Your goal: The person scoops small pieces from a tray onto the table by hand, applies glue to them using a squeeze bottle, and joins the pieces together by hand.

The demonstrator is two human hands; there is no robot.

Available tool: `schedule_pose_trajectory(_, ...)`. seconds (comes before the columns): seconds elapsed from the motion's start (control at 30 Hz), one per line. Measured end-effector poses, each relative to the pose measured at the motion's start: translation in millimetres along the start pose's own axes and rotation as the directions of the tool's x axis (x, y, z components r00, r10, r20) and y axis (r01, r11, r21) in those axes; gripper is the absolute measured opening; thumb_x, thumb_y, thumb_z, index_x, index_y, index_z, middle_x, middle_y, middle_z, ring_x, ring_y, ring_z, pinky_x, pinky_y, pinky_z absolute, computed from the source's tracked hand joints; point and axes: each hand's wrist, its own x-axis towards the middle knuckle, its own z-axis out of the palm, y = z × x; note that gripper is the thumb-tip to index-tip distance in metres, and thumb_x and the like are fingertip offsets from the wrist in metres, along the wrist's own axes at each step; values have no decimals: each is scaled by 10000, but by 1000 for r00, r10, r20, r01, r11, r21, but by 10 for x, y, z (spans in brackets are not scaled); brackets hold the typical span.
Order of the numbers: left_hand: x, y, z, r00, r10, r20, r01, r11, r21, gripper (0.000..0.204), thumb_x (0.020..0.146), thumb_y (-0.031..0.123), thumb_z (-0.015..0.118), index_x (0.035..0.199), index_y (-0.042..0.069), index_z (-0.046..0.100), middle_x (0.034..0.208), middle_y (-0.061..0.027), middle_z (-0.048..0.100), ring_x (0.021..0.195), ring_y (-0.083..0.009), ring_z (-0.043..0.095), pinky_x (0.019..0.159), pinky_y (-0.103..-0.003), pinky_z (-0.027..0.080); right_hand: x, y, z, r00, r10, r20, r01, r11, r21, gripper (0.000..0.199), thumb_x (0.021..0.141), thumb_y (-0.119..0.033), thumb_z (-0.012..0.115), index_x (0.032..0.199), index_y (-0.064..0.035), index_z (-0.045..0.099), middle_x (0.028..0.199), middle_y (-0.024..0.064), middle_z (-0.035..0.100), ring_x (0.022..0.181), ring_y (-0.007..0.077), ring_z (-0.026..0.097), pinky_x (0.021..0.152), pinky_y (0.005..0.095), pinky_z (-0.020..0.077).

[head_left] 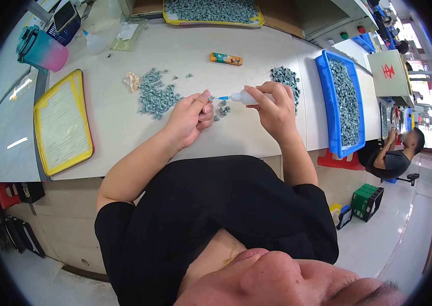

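My left hand (190,118) is closed, pinching a small grey-green piece (212,98) between thumb and forefinger. Held in my right hand (278,113) is a translucent white squeeze bottle (243,97), lying nearly level. Its thin blue needle tip (223,98) points left and reaches the pinched piece, though I cannot tell if they touch. A few loose pieces (223,110) lie on the white table just below the tip. One heap of similar pieces (156,94) spreads beside my left hand; another heap (286,76) sits behind my right hand, partly hidden by it.
A blue tray (323,76) full of pieces stands at the right, a yellow-rimmed tray (63,125) at the left. Another filled tray (216,23) is at the back, near an orange box (226,59). A drink bottle (43,49) stands far left. Another person (397,155) sits at right.
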Motion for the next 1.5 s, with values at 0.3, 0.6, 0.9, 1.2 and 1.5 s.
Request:
schedule_pose_trajectory(0.3,-3,-1,-5,1000,2,17,-2,1000,30,242,1004,266,510,850,95,435,692,39,432,560,-47,320,468,-202,262,57,-60,-88,997,-66,40,70,992,-106,390,695,-72,682,1067,-191,693,913,-17,569,886,167,571,782,343,416)
schedule_pose_trajectory(0.6,0,-3,-12,1000,4,5,-4,1000,22,282,1008,262,503,810,78,421,681,24,418,536,-65,290,478,-222,250,99,-84,-136,994,-96,55,103,982,-157,399,708,-56,643,1077,-200,691,930,-16,571,896,165,571,800,339,395)
schedule_pose_trajectory(0.9,-7,-12,23,999,-9,-39,9,1000,3,243,1011,249,493,850,71,456,701,25,432,563,-59,320,472,-206,265,8,82,178,939,345,-5,-323,882,343,372,723,-74,792,1064,-67,643,1035,76,654,909,228,629,833,328,482)
schedule_pose_trajectory(1.2,-16,-6,7,998,-56,29,55,998,26,215,1009,237,496,888,60,484,703,17,440,574,-65,328,481,-207,269,-143,169,529,812,513,278,-537,471,700,448,780,-57,755,1174,-13,548,1061,93,651,1032,178,628,898,286,492)
schedule_pose_trajectory(1.5,-33,-17,13,998,-58,39,57,998,35,211,1003,239,511,897,58,496,703,15,449,570,-63,331,480,-205,269,-231,718,193,838,495,231,-518,854,45,137,834,-66,645,956,-36,699,948,123,662,907,309,617,807,380,494)
